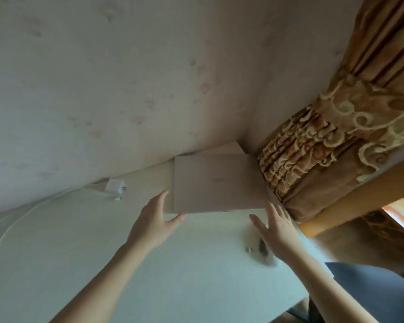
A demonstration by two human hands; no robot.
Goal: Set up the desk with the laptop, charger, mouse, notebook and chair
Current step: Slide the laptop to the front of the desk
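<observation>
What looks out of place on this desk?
The charger lies loose by the wall, prongs bare and unplugged, its cable trailing off. The laptop is closed, pushed into the far corner. Both hands reach for it.

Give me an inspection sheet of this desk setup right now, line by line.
Surface: pale desk, set against the wall.
Job's things: closed laptop at the far side; white charger to its left; mouse partly hidden by the right hand; blue chair at right; notebook not seen.
Clutter: nothing seen.
Hands: left hand and right hand open, fingers at the laptop's near edge.
Cables: white cable trailing left.
Surroundings: patterned curtain.
</observation>
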